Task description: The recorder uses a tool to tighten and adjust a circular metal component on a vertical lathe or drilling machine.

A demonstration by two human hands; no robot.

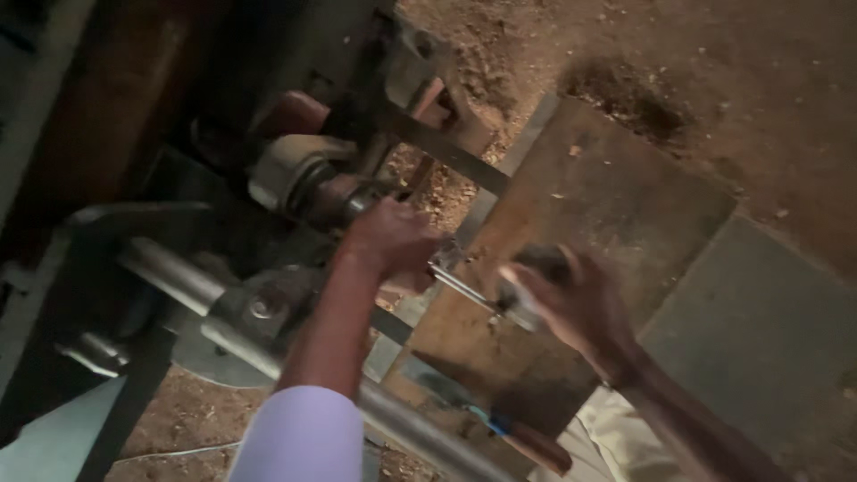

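Note:
My left hand (pixel 393 239) is closed around a part of a wood lathe, just beside the metal spindle head (pixel 308 178). My right hand (pixel 571 299) is blurred and grips the dark handle of a tool whose thin metal shaft (pixel 464 287) runs up-left toward my left hand. Whether the shaft's tip touches anything is hidden by my left hand. A pale sleeve (pixel 299 437) covers my left upper arm.
A steel bar (pixel 232 339) runs diagonally under my left arm. A worn wooden board (pixel 589 205) lies to the right, with a grey slab (pixel 759 321) beyond it. Sawdust covers the dirt floor (pixel 678 62). A wooden-handled tool (pixel 536 444) rests near the bottom.

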